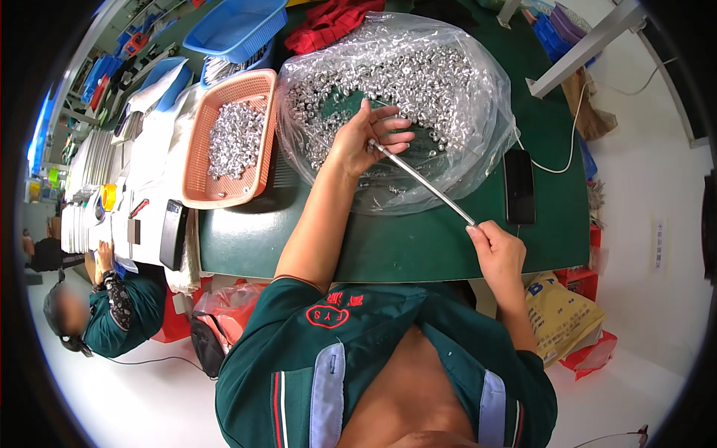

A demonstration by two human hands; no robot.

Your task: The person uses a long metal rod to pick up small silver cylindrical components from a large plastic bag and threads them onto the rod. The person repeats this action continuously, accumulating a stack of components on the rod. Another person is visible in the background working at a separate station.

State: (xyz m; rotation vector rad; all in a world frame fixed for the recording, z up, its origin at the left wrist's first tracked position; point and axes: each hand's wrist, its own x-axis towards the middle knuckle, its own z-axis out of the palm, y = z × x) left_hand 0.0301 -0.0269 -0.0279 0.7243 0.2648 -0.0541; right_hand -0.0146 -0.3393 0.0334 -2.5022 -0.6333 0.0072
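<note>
My left hand [373, 137] is palm up over the plastic bag, fingers spread apart. One end of a thin, shiny metal rod [426, 183] meets its palm, where a small metal piece seems to sit on the tip. The rod slants down to my right hand [499, 254], whose fingers are closed around its near end. Beneath and beyond my left hand lies a large clear plastic bag [373, 196], spread wide, with a heap of small silvery metal parts [403, 71] in it. Exact shapes of these parts are too small to make out.
An orange basket [196, 175] of similar metal parts stands left of the bag on the green table [284, 246]. Blue baskets [235, 33] and red cloth [328, 26] are behind. A black phone [519, 187] lies right; another person [123, 306] sits at left.
</note>
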